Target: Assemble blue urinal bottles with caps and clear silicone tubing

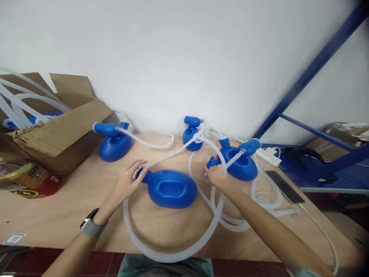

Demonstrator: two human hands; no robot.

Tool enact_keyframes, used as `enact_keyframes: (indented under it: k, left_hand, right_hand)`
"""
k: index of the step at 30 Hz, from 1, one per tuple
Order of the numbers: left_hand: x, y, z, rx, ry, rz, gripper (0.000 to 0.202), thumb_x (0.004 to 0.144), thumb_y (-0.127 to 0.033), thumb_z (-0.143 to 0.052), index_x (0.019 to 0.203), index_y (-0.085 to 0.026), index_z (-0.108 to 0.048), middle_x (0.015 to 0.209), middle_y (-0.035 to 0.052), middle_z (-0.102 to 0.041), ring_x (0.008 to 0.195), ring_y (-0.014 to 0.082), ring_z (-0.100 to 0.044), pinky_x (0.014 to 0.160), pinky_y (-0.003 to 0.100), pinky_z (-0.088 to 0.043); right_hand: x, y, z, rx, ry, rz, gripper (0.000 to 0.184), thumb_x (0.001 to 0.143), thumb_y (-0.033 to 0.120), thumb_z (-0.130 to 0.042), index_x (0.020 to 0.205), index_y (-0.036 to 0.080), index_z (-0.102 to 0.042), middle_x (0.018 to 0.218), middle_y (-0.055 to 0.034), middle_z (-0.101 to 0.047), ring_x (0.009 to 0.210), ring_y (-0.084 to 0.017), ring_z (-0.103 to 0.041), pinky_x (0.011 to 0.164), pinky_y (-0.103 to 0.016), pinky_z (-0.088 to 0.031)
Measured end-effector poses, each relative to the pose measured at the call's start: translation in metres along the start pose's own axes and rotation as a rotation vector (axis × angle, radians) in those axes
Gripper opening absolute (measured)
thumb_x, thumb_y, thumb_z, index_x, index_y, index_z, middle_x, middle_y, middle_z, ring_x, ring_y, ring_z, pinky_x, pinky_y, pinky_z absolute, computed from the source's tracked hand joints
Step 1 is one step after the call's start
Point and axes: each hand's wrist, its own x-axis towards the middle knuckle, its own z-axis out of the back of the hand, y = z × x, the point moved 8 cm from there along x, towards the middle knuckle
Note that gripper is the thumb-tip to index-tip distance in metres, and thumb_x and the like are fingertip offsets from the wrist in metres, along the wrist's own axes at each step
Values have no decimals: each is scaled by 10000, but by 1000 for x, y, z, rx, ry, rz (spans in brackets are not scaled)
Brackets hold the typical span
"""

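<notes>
A blue oval plastic vessel [170,189] lies on the wooden table [72,207] in front of me. My left hand [127,181], with a watch at the wrist, grips the vessel's spout and the end of a translucent white hose [173,254] that loops toward the near table edge. My right hand [215,175] is closed on a small blue connector and the hose beside another blue vessel [240,163]. Two more blue vessels stand at the back, one on the left [113,144] and one in the centre [190,132].
An open cardboard box [54,130] with more hoses and blue parts sits at the back left, a snack packet [29,179] before it. A white power strip [269,154], a dark phone [285,187] and a blue metal rack [311,69] are on the right.
</notes>
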Motion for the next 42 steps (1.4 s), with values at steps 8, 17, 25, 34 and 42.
enact_keyframes:
  k: [8,17,25,34,42]
  left_hand:
    - [-48,6,11,-23,-138,119,388,1032,-461,-575,1314,-208,-662,1352,140,-703,1100,301,-757,892,418,-662]
    - [-67,-110,0,198,-140,-519,773,934,-196,-765,1598,-361,-404,1656,165,-422,1446,364,-558,1104,509,-574]
    - [-53,-111,-4,-183,-154,-344,619,938,-309,-782,1470,-332,-466,1425,128,-660,1312,348,-677,1043,547,-617]
    - [-68,-19,17,-448,-314,239,715,776,-453,-900,1352,-323,-496,1256,68,-666,1071,294,-739,745,383,-674]
    - [-84,8,6,-372,-244,270,625,808,-456,-873,1319,-279,-558,1320,95,-680,1029,271,-754,731,357,-686]
  right_hand:
    - [-12,8,30,18,28,-63,517,1045,407,-635,1528,229,-580,1129,-205,-783,1049,-363,-764,853,-428,-569]
    - [-101,66,103,1063,-165,156,678,943,584,-720,1546,313,-570,1341,-70,-757,1045,-270,-757,921,-398,-612]
    - [-156,74,104,1010,-473,333,739,982,665,-639,1589,275,-480,1184,-85,-795,1140,-280,-752,1067,-444,-570]
    - [-204,-162,-45,345,-578,-480,478,942,266,-449,1352,188,-683,1361,-193,-670,1265,-384,-643,1075,-592,-526]
    - [-229,-221,-114,670,-395,-693,729,897,711,-550,1409,194,-598,1399,-222,-651,1322,-435,-627,1106,-619,-532]
